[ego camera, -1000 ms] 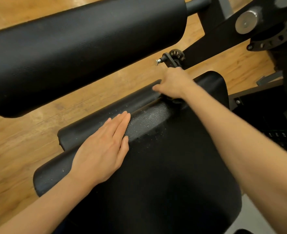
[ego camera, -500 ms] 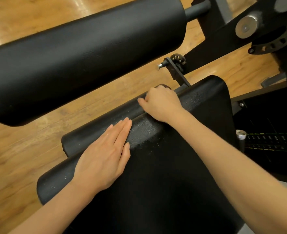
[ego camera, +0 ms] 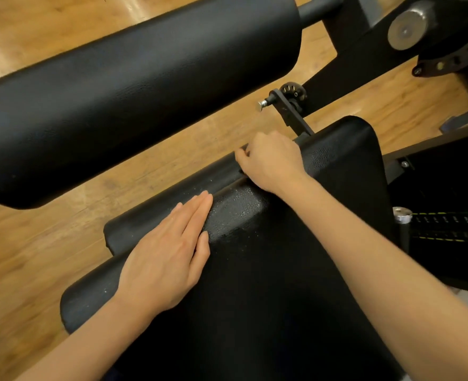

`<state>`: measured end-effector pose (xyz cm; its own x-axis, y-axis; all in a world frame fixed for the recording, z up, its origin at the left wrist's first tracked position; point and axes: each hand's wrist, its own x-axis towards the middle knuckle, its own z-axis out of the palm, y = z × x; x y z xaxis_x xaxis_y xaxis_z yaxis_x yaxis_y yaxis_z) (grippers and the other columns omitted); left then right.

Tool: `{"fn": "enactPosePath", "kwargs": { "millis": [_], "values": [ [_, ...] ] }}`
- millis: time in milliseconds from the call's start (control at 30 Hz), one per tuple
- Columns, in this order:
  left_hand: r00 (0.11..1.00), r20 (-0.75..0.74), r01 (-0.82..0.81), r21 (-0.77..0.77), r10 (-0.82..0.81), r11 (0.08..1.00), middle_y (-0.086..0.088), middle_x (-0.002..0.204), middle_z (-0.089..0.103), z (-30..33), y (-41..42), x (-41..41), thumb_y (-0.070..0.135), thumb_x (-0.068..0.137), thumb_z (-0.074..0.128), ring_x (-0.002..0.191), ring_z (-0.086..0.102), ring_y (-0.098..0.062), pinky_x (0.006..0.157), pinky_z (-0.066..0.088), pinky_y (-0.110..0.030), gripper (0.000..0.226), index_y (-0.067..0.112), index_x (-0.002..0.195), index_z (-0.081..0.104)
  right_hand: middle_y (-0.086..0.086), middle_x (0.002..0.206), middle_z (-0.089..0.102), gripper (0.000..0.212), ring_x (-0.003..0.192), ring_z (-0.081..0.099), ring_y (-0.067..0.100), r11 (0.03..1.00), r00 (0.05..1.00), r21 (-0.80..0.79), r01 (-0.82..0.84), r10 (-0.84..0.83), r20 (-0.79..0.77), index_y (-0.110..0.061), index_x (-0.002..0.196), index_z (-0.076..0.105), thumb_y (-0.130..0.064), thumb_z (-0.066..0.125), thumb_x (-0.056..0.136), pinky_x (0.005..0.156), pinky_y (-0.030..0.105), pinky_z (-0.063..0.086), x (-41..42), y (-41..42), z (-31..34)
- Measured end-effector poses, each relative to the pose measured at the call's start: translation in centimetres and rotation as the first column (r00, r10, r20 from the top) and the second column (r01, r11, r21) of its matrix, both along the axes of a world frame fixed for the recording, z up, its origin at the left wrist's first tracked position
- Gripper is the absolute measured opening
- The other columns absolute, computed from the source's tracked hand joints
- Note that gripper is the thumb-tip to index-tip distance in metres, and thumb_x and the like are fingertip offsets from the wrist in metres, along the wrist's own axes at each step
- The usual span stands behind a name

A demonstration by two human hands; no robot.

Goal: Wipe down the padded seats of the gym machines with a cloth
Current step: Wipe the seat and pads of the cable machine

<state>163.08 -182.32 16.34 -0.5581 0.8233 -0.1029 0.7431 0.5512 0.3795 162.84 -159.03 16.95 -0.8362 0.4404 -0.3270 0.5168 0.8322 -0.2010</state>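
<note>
The padded seat [ego camera: 268, 298] fills the near field from 6 o'clock toward centre; it is black, textured, with a rounded front edge running from 8 o'clock up toward 1 o'clock. The left hand [ego camera: 169, 251] lies flat on that edge just left of centre, palm down, fingers [ego camera: 197, 210] straight and pressed together, pointing toward 1 o'clock. A shiny, speckled patch of seat surface sits directly beside these fingertips at their 3 o'clock side. The right forearm crosses the seat from 4 o'clock. The right hand [ego camera: 271, 160] rests at the seam between the seat and a narrower black pad [ego camera: 172, 199] beyond it, at about 12 o'clock from the left hand; its fingers are curled down over the edge, and what they grasp cannot be told. No cloth is discernible under the hand. Farther out, a large cylindrical roller pad [ego camera: 133, 89] spans 9 to 12 o'clock above the wooden floor [ego camera: 29, 257]. An adjustment pin [ego camera: 285, 99] stands just beyond the right hand.
</note>
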Motion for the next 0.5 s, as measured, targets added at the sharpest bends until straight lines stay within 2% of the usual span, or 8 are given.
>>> {"fn": "enactPosePath", "kwargs": {
  "millis": [67,133,200,233,300,367,400,500],
  "values": [
    [1.0,0.018,0.002,0.001,-0.002,1.0,-0.009,0.146,0.053,0.0,0.0,0.0,0.033,0.1,0.032,0.13,0.037,-0.016,0.102,0.036,-0.041,0.057,0.008,0.149,0.043,0.004,0.089,0.07,0.038,0.098,0.063,0.018,0.998,0.941,-0.008,-0.063,0.057,-0.335,-0.009,0.083,0.072,-0.028,0.045,0.102,0.118,0.038,0.029,5.3,-1.9,0.1],
    [1.0,0.019,-0.007,0.003,0.007,1.0,-0.008,0.146,0.054,0.1,-0.1,0.0,0.033,0.1,0.032,0.129,0.038,-0.015,0.102,0.037,-0.04,0.056,0.008,0.149,0.043,0.007,0.117,0.069,0.032,0.122,0.057,0.022,0.985,0.868,0.037,-0.169,0.167,-0.468,-0.005,0.112,0.072,-0.022,0.047,0.102,0.122,0.042,0.021,9.8,-2.6,0.4],
    [0.999,0.035,-0.012,0.009,0.011,1.0,-0.008,0.146,0.054,0.1,-0.1,0.0,0.033,0.1,0.032,0.129,0.039,-0.015,0.101,0.039,-0.036,0.056,0.008,0.149,0.043,0.01,0.117,0.069,0.03,0.121,0.058,0.024,0.968,0.84,0.024,-0.249,0.229,-0.491,-0.004,0.113,0.071,-0.019,0.048,0.101,0.122,0.041,0.018,9.3,-0.1,0.1],
    [0.999,0.045,-0.017,0.013,0.016,1.0,-0.008,0.146,0.053,0.1,0.0,0.0,0.033,0.1,0.032,0.129,0.039,-0.015,0.1,0.038,-0.036,0.056,0.009,0.15,0.042,0.01,0.106,0.071,0.028,0.114,0.06,0.026,0.977,0.846,0.016,-0.21,0.19,-0.497,-0.005,0.101,0.074,-0.017,0.049,0.101,0.122,0.04,0.017,7.7,1.1,-0.3],
    [0.998,0.056,-0.02,0.01,0.02,1.0,-0.007,0.146,0.053,0.1,0.0,0.0,0.033,0.101,0.03,0.13,0.037,-0.016,0.101,0.037,-0.036,0.056,0.01,0.151,0.041,0.006,0.089,0.067,0.029,0.108,0.058,0.025,0.999,0.878,0.033,0.023,-0.005,-0.479,-0.01,0.085,0.071,-0.02,0.048,0.099,0.119,0.041,0.022,4.2,2.7,-0.6],
    [0.996,0.081,-0.039,-0.003,0.039,0.999,-0.006,0.148,0.051,0.2,-0.1,0.2,0.035,0.101,0.028,0.132,0.036,-0.015,0.102,0.035,-0.035,0.057,0.012,0.152,0.038,0.002,0.098,0.069,0.026,0.112,0.055,0.02,0.978,0.848,0.033,0.206,-0.161,-0.504,-0.015,0.105,0.072,-0.025,0.049,0.099,0.107,0.034,0.033,2.9,3.2,-0.9],
    [0.994,0.101,-0.046,-0.007,0.046,0.999,-0.005,0.15,0.049,0.2,-0.1,0.2,0.036,0.102,0.027,0.133,0.035,-0.015,0.103,0.034,-0.034,0.057,0.013,0.153,0.037,0.0,0.105,0.069,0.027,0.111,0.055,0.018,0.973,0.819,-0.001,0.23,-0.194,-0.54,-0.016,0.116,0.07,-0.025,0.05,0.099,0.101,0.032,0.036,3.3,2.8,-0.9],
    [0.988,0.147,-0.045,-0.011,0.046,0.999,-0.003,0.154,0.044,0.1,-0.3,0.2,0.04,0.101,0.022,0.137,0.034,-0.016,0.106,0.031,-0.032,0.06,0.016,0.155,0.033,0.0,0.126,0.064,0.035,0.122,0.052,0.015,0.968,0.776,-0.14,0.209,-0.252,-0.578,-0.012,0.128,0.064,-0.029,0.051,0.1,0.107,0.027,0.038,6.3,0.6,-0.5]
  ]
}}
